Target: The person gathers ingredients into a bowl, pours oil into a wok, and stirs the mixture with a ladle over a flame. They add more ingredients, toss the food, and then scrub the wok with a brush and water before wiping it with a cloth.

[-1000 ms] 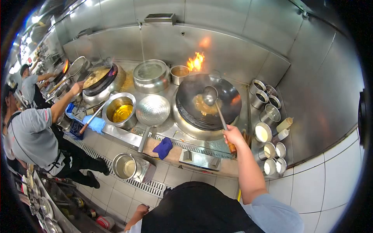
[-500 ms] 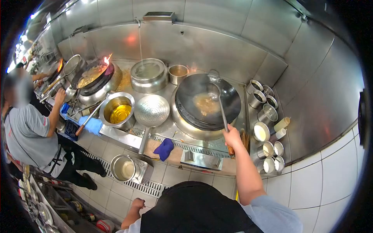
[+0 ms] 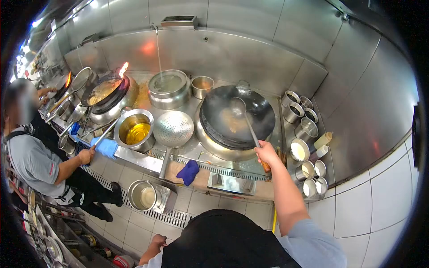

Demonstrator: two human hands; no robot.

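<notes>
My right hand (image 3: 266,153) is closed round the long handle of a metal ladle (image 3: 238,107), just above its wooden grip end. The ladle's bowl is over the middle of a large black wok (image 3: 263,116), where brownish food (image 3: 232,121) lies in the bottom under steam. The wok sits on a round steel burner ring. Low beside my body, well away from the stove, my left hand (image 3: 157,242) has its fingers curled in. What it holds, if anything, is hidden from above.
Left of the wok are a perforated strainer (image 3: 174,129), a pot of yellow oil (image 3: 136,129) and a lidded-looking pot (image 3: 168,89) under running water. Steel seasoning cups (image 3: 306,128) and bottles line the right. A co-worker (image 3: 35,156) stands left near a flaming wok (image 3: 107,89).
The ladle's bowl has shifted slightly left in the wok and steam has thickened. The co-worker's hand has moved down onto the handle of the ladle by the oil pot. My left hand stays low.
</notes>
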